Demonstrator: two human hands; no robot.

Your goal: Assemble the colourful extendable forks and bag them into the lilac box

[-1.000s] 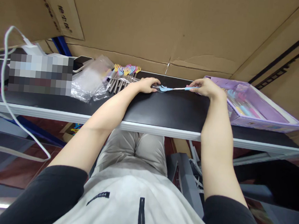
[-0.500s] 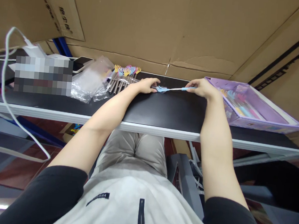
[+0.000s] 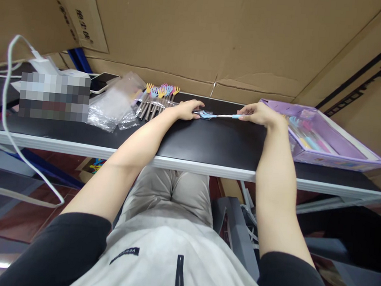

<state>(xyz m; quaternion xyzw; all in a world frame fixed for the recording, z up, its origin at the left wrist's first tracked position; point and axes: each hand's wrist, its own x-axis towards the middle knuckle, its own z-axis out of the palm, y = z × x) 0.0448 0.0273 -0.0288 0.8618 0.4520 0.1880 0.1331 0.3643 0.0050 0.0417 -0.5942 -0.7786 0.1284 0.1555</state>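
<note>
A blue back scratcher (image 3: 225, 116) with a claw-shaped head and a silver shaft stretches sideways between my hands, just over the black tabletop. My left hand (image 3: 190, 110) pinches at its head end, where clear plastic film (image 3: 207, 113) lies around the blue claw. At the other end, the fingers of my right hand (image 3: 257, 113) close on the blue handle. Just left of my left hand lie several back scratchers (image 3: 157, 96) with yellow, blue and pink heads. Close by my right hand, a purple box (image 3: 338, 162) contains more coloured back scratchers (image 3: 311, 133).
Crumpled clear plastic bags (image 3: 112, 103) lie on the left, beside a phone (image 3: 105, 81). A white cable (image 3: 7, 82) loops from a charger (image 3: 45, 66) over the table edge (image 3: 205, 167). Cardboard (image 3: 193, 36) stands behind the table. An area at left is blurred out.
My right hand, with the handle in it, has shifted very slightly lower, and the back scratcher lies a little more level. My left hand has hardly moved.
</note>
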